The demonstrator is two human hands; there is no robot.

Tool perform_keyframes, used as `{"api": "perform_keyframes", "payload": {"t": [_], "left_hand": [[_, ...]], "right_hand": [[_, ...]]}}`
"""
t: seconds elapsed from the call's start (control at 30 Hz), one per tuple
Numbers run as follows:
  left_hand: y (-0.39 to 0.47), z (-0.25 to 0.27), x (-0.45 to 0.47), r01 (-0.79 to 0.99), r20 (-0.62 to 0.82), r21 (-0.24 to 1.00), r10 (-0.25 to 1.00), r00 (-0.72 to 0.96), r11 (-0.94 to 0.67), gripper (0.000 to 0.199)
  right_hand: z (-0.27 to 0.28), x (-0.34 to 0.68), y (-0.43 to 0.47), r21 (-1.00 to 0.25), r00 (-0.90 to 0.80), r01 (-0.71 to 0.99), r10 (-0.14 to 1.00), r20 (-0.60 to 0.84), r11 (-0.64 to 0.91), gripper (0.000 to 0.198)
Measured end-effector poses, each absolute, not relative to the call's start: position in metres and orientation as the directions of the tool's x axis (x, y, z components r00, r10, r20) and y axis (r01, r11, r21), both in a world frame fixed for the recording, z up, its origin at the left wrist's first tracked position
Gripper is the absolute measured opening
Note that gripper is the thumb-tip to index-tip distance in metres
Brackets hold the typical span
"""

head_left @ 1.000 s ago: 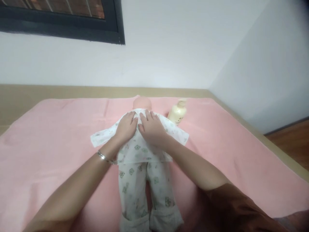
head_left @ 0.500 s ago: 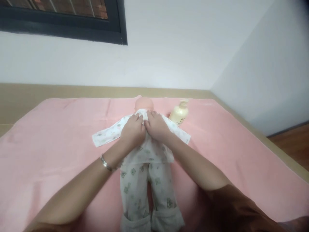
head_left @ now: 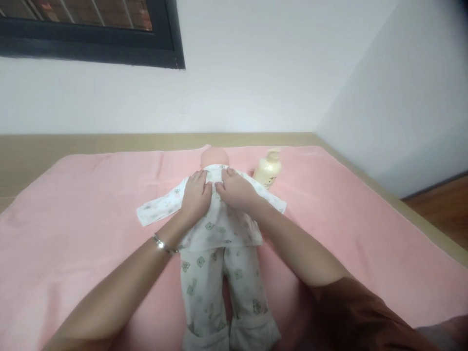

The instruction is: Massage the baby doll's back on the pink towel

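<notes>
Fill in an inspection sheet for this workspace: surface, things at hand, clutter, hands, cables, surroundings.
Surface: pink sheet, lightly creased, over a tan base.
Things at hand: doll's head, no face showing; patterned white top, sleeves spread; patterned trousers, cuffs turned up.
Clutter: pump bottle beyond the right-hand sleeve; contact cannot be told.
Hands: left hand and right hand rest on the top's upper part; bracelet on the left wrist.
Cables: nothing seen.
Surroundings: white wall, dark window frame, brown floor at right.

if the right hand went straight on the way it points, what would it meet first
Likely the doll's head, just beyond the shirt under the right hand, though depth is unclear.
</notes>
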State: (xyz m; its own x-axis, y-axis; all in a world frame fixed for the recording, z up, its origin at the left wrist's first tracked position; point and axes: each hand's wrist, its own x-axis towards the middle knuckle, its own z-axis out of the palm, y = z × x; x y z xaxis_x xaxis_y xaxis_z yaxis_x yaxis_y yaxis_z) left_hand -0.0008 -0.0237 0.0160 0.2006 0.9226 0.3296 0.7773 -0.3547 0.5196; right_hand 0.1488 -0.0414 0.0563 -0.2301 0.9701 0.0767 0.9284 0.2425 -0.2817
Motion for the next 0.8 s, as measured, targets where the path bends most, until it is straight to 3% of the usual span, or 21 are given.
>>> {"api": "perform_keyframes", "payload": {"t": [0.37, 0.63, 0.8], "left_hand": [[-0.025, 0.013, -0.001, 0.77, 0.393, 0.513, 0.901, 0.182, -0.379, 0.045], [-0.039, 0.006, 0.01, 0.797, 0.372, 0.486, 0.91, 0.182, -0.358, 0.054], [-0.035, 0.01, 0.006, 0.78, 0.345, 0.519, 0.921, 0.183, -0.35, 0.054]], "right_hand": [[0.04, 0.149, -0.032, -0.265, -0.215, 0.93, 0.962, 0.165, 0.254, 0.059], [0.049, 0.166, -0.021, -0.444, -0.237, 0.873, 0.971, -0.027, 0.201, 0.082], [0.052, 0.157, -0.031, -0.336, -0.194, 0.92, 0.979, 0.054, 0.201, 0.07]]}}
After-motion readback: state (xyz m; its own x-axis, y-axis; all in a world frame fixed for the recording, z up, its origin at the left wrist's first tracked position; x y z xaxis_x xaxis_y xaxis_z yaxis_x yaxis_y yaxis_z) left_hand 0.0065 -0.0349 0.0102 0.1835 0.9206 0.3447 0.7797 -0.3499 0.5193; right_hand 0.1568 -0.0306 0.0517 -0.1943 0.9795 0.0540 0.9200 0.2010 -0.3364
